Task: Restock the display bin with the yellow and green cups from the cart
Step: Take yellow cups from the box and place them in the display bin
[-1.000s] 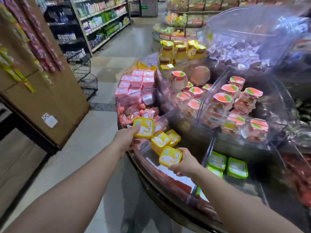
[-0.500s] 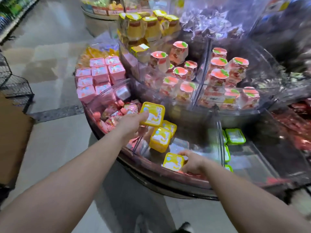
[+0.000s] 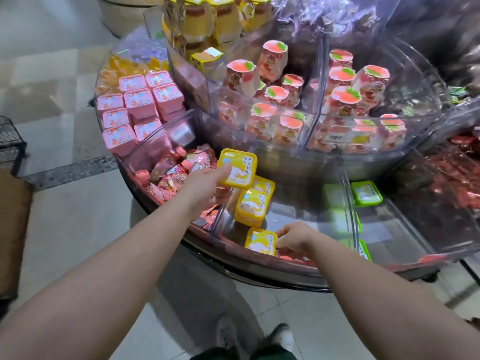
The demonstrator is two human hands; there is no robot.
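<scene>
1. Left hand (image 3: 205, 187): grips a yellow cup (image 3: 237, 168), raised over the bin (image 3: 298, 258).
2. Right hand (image 3: 293, 239): fingers curled on a second yellow cup (image 3: 260, 241) at the bin's front edge.
3. Two more yellow cups (image 3: 251, 207), stacked by the left divider.
4. Green cups (image 3: 366, 193): next compartment, right.

The left hand (image 3: 205, 185) grips a yellow cup (image 3: 237, 168) above the clear display bin (image 3: 298, 216). At six o'clock from it, the right hand (image 3: 293, 239) holds another yellow cup (image 3: 260, 240) on the bin floor. Green cups (image 3: 366, 193) lie at three o'clock.
</scene>
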